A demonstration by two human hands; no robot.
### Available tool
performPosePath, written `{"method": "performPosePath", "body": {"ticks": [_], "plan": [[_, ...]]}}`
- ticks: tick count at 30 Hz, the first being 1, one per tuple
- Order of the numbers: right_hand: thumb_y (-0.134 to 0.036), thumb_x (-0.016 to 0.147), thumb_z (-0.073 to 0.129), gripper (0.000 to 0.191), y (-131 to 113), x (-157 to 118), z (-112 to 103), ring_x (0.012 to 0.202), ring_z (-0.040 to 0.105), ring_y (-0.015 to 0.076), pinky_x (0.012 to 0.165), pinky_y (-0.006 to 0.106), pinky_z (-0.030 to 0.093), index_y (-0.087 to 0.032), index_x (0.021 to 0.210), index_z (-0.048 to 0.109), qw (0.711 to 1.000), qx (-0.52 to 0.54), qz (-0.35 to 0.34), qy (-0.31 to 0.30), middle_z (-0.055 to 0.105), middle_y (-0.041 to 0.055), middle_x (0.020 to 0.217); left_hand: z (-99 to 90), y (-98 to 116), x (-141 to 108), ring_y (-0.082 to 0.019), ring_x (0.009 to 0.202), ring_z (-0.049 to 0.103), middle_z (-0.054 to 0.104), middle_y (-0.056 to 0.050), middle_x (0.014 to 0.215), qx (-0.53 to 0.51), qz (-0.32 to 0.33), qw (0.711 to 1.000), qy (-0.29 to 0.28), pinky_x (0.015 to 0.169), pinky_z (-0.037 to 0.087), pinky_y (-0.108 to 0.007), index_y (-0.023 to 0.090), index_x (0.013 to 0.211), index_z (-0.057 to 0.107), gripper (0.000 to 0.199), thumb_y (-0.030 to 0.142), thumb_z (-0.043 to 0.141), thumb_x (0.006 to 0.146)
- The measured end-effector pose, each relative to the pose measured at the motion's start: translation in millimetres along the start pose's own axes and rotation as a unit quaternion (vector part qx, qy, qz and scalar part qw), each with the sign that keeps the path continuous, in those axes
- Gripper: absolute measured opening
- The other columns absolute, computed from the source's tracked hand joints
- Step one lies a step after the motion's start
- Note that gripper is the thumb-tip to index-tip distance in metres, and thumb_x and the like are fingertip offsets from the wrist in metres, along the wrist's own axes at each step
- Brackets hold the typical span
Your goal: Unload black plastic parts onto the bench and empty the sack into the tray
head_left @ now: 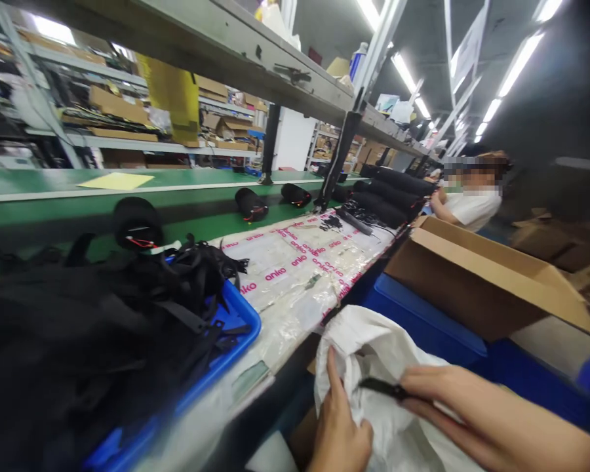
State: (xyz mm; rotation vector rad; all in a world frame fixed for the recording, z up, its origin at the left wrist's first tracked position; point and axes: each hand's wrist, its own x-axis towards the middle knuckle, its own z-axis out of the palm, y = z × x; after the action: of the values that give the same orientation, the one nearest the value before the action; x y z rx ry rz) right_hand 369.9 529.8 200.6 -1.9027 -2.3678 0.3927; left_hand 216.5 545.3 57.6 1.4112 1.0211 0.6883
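A white sack (373, 334) hangs at the bench's near edge, its mouth facing up. My left hand (341, 419) grips the sack's rim, with the index finger stretched up along the cloth and the thumb bent. To its right, my right hand (430, 393) is closed on a thin black piece (381, 387) that points left over the sack's opening. What exactly the black piece is cannot be made out.
A blue tray (248, 314) heaped with black straps (177, 288) fills the left. Black rolls (250, 203) lie on the green conveyor (191, 226). A cardboard box (462, 282) stands right, near a blue bin (423, 314). A person in white (476, 206) works farther back.
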Motion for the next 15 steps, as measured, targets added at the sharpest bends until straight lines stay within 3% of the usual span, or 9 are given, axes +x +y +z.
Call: {"method": "performPosePath", "body": {"ticks": [1,2,4,5,7,8,10,13,15], "plan": [[-0.027,0.093,0.056,0.017,-13.6,6.9,-15.6,0.091,0.068,0.0197,0.081,0.026,0.056,-0.032,0.103,0.068,0.987,0.005,-0.128,0.095,0.071,0.0037,0.101,0.0,-1.0,0.0,-0.026,0.137,0.039,0.035,-0.021,0.151,0.012,-0.012,1.0,0.001,0.111,0.034,-0.033,0.005,0.15,-0.003,0.104,-0.005,0.05,0.061],[-0.029,0.098,0.049,0.021,-29.4,19.6,-29.6,0.096,0.067,0.0187,0.083,0.025,0.055,-0.034,0.111,0.064,0.967,-0.005,-0.195,0.163,0.069,0.0028,0.108,0.0,-2.0,0.1,-0.029,0.136,0.04,0.036,-0.022,0.15,0.024,-0.024,0.999,0.002,0.11,0.035,-0.036,0.004,0.15,-0.002,0.105,-0.005,0.05,0.059],[-0.029,0.1,0.045,0.019,-66.6,59.3,-48.0,0.093,0.067,0.0174,0.083,0.024,0.054,-0.029,0.106,0.064,0.925,0.008,-0.265,0.272,0.069,0.0023,0.105,-0.4,-3.7,0.2,-0.036,0.132,0.045,0.041,-0.025,0.146,0.043,-0.046,0.998,0.002,0.106,0.04,-0.043,0.004,0.149,-0.001,0.108,-0.006,0.051,0.056],[-0.024,0.099,0.047,0.018,-86.3,82.3,-51.5,0.094,0.067,0.0193,0.085,0.027,0.053,-0.023,0.103,0.065,0.919,0.018,-0.278,0.28,0.069,0.0052,0.104,-0.9,-4.3,-0.1,-0.04,0.127,0.049,0.045,-0.027,0.142,0.052,-0.056,0.997,0.002,0.103,0.043,-0.048,0.004,0.149,-0.001,0.108,-0.006,0.051,0.055],[-0.011,0.096,0.048,0.025,-120.9,122.4,-49.5,0.102,0.064,0.0241,0.09,0.034,0.051,-0.012,0.117,0.061,0.933,-0.021,-0.299,0.201,0.067,0.0114,0.112,-3.3,-5.4,-1.7,-0.044,0.122,0.053,0.049,-0.028,0.138,0.066,-0.063,0.996,0.003,0.098,0.045,-0.052,0.002,0.148,0.0,0.107,-0.005,0.052,0.056],[-0.008,0.091,0.056,0.045,-132.9,134.9,-46.2,0.095,0.066,0.0269,0.082,0.037,0.054,-0.012,0.136,0.048,0.937,-0.039,-0.307,0.161,0.067,0.0125,0.11,-5.3,-6.1,-2.7,-0.043,0.122,0.053,0.047,-0.028,0.14,0.071,-0.06,0.996,0.005,0.099,0.045,-0.051,0.002,0.148,-0.001,0.105,-0.005,0.053,0.058],[-0.013,0.09,0.063,0.063,-141.3,138.8,-39.5,0.087,0.067,0.0278,0.074,0.037,0.054,-0.015,0.146,0.034,0.942,-0.06,-0.315,0.101,0.068,0.0111,0.106,-11.0,-7.5,-4.5,-0.037,0.126,0.05,0.041,-0.025,0.145,0.078,-0.043,0.996,0.012,0.104,0.042,-0.045,0.001,0.148,-0.002,0.1,-0.001,0.053,0.065],[-0.022,0.099,0.048,0.018,-113.9,102.3,-29.1,0.079,0.065,0.0218,0.071,0.033,0.051,-0.016,0.111,0.061,0.963,-0.075,-0.255,0.033,0.067,0.0055,0.087,-22.1,-8.4,-2.7,-0.029,0.134,0.043,0.037,-0.023,0.149,0.081,-0.004,0.996,0.029,0.108,0.037,-0.036,0.0,0.15,0.004,0.087,0.014,0.053,0.079],[-0.021,0.097,0.05,0.023,-76.2,71.6,-12.4,0.061,0.058,0.0161,0.059,0.029,0.047,-0.018,0.077,0.061,0.981,-0.097,-0.161,-0.051,0.061,0.0011,0.069,-28.9,-6.5,1.2,-0.024,0.136,0.041,0.039,-0.019,0.149,0.081,0.018,0.996,0.04,0.109,0.035,-0.031,0.004,0.15,0.007,0.079,0.024,0.049,0.086]]}}
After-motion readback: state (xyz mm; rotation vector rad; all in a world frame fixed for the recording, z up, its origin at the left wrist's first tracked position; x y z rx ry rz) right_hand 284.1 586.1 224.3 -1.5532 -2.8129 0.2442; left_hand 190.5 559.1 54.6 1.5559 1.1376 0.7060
